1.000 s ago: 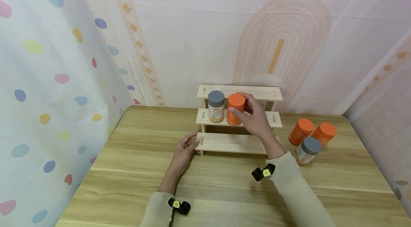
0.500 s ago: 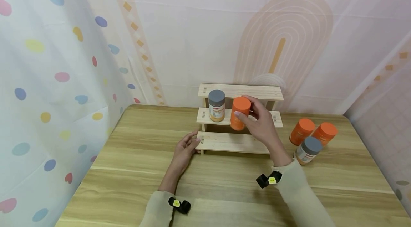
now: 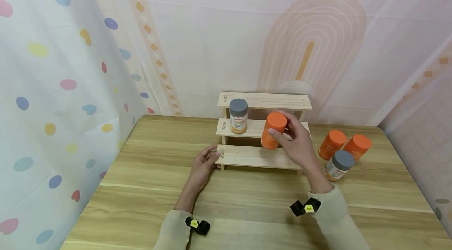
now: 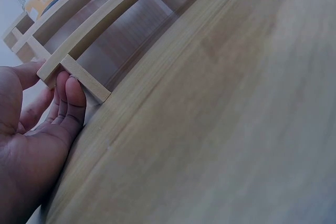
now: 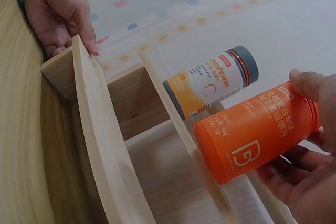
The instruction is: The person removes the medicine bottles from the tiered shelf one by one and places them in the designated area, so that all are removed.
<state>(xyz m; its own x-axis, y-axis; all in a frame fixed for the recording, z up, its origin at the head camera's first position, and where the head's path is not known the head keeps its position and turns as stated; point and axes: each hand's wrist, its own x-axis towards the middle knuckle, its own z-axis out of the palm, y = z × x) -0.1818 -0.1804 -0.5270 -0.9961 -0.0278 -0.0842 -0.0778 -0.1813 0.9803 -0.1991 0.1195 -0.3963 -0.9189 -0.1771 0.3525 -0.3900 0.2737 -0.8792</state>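
Observation:
An orange supplement bottle (image 3: pixel 273 130) with an orange cap is pinched upright, slightly tilted, between the thumb and fingers of my right hand (image 3: pixel 298 144). It overlaps the middle and lowest steps of a three-tier wooden shelf (image 3: pixel 257 156) in the head view; in the right wrist view the bottle (image 5: pixel 252 135) hangs clear of the boards. My left hand (image 3: pixel 202 166) grips the left end of the lowest board, thumb on top and fingers curled underneath, as the left wrist view shows. A grey-capped bottle (image 3: pixel 238 116) with a white and orange label stands at the left of the middle step.
On the table (image 3: pixel 141 187) right of the shelf, two more orange bottles (image 3: pixel 332 145) stand close together with a second grey-capped bottle (image 3: pixel 338 165) in front. A patterned curtain (image 3: pixel 212 46) hangs behind the shelf and continues along the left side.
My right hand has lifted the orange bottle off the middle step beside the grey-capped one and moved it right and toward me. The left hand has stayed put on the shelf.

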